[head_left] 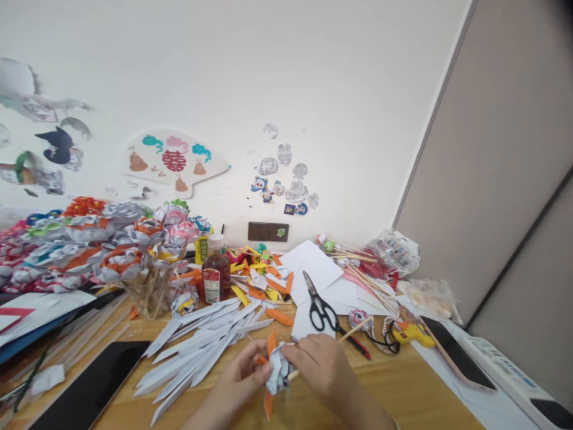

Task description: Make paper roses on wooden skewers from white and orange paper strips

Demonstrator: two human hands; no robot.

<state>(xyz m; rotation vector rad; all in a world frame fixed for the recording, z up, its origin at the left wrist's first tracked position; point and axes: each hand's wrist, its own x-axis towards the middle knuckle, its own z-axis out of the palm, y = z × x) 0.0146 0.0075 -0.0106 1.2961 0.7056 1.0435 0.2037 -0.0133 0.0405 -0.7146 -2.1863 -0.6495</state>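
Low in the middle of the view, both my hands are around a white folded-paper flower (280,365) with orange paper pieces (268,403) sticking out. My left hand (242,373) grips its left side between thumb and fingers. On the other side my right hand (324,365) pinches the flower, fingers curled. A thin wooden stick (293,375) shows at the flower's right side, partly under the right hand. Just left lie folded white paper strips (201,343). Beyond the right hand are black-handled scissors (320,310) and a red-and-black pen-like tool (356,343).
At the left stand many finished paper flowers (120,260); a dark phone (92,385) lies in front. Toward the wall are a bottle of reddish-brown liquid (215,272) and orange paper pieces (280,316). On the right are a yellow glue gun (414,334) and another phone (459,349).
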